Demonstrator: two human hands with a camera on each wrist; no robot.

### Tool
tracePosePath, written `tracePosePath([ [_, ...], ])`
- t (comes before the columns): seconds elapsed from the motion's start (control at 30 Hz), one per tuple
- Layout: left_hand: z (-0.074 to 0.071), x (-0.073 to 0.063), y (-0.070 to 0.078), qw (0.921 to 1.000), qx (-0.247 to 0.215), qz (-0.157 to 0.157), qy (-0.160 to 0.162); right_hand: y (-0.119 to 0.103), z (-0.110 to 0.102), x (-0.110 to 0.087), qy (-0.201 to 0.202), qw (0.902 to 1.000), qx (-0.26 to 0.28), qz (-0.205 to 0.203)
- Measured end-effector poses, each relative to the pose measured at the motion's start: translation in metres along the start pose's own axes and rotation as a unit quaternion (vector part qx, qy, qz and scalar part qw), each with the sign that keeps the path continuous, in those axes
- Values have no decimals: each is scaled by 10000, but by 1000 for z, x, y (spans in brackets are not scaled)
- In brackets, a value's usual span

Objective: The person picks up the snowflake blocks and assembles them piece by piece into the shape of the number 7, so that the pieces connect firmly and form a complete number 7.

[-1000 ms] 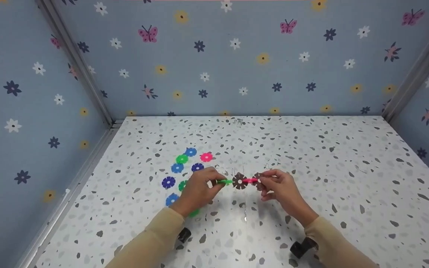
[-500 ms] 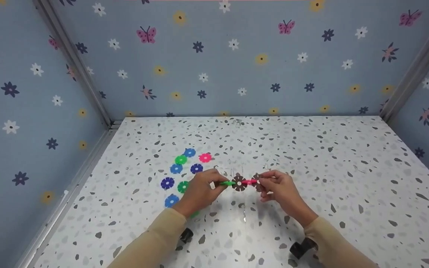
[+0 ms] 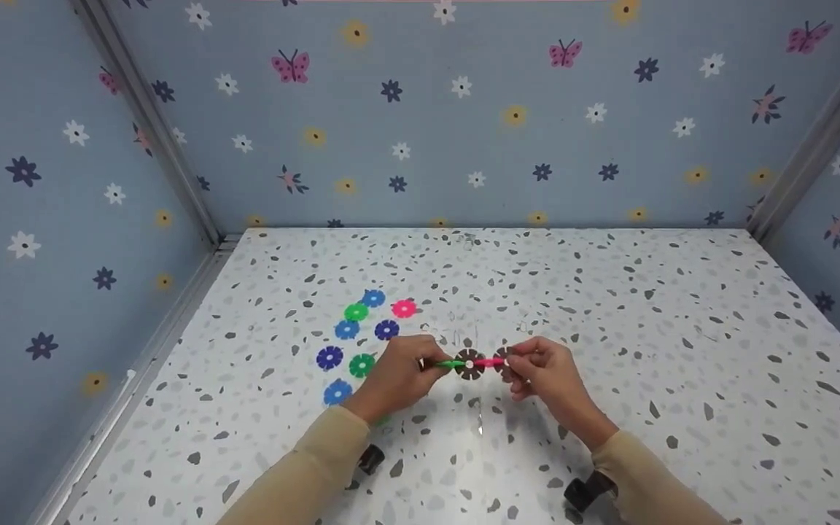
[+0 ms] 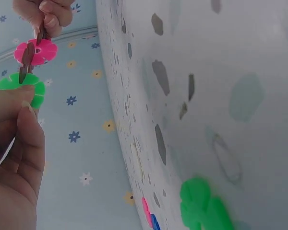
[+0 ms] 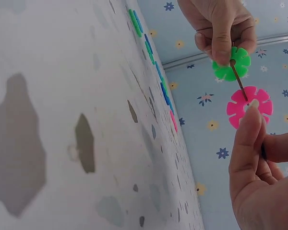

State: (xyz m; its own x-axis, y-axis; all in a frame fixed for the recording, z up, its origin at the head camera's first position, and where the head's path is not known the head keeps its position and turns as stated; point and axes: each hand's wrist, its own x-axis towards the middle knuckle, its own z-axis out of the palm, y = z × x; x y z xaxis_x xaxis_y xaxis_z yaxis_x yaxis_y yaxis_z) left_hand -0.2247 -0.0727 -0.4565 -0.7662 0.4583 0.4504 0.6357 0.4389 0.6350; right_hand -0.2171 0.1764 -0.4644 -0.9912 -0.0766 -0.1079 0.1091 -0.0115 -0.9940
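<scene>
A chain [image 3: 473, 373] of four notched discs stretches between a person's two hands, held above a white, speckled table [image 3: 646, 313]. From the person's left to right run a green disc [image 3: 452, 363], a brown disc [image 3: 465, 369], a pink disc [image 3: 489, 362] and an end brown disc [image 3: 500, 369], slotted one into the next. In the head view the green and pink pieces show edge-on, the brown ones face-on. The left hand [image 3: 402, 373] has its grip pinching the green disc; the right hand [image 3: 555, 375] has its grip pinching the end brown disc and partly covers it. Loose discs [image 3: 324, 357] in light blue, dark blue, green and pink lie near the left hand. Beige sleeves [image 3: 318, 459] cover the forearms, with black devices [image 3: 589, 492] at the wrists. Beyond the table rises a pale-blue wall [image 3: 434, 160] printed with flowers and butterflies, flanked by grey posts [image 3: 149, 117].
</scene>
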Motion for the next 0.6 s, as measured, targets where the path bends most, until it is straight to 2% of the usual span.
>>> tracePosePath([
  [0.27, 4, 2, -2, 9998, 129, 155, 48, 0, 4, -2, 185, 9998, 89, 31],
  [0.4, 3, 3, -4, 9998, 144, 125, 58, -1, 6, -2, 261, 9996, 82, -43],
  [0.6, 2, 0, -7, 9997, 71, 212, 88, 2, 8, -2, 190, 9997, 52, -167],
])
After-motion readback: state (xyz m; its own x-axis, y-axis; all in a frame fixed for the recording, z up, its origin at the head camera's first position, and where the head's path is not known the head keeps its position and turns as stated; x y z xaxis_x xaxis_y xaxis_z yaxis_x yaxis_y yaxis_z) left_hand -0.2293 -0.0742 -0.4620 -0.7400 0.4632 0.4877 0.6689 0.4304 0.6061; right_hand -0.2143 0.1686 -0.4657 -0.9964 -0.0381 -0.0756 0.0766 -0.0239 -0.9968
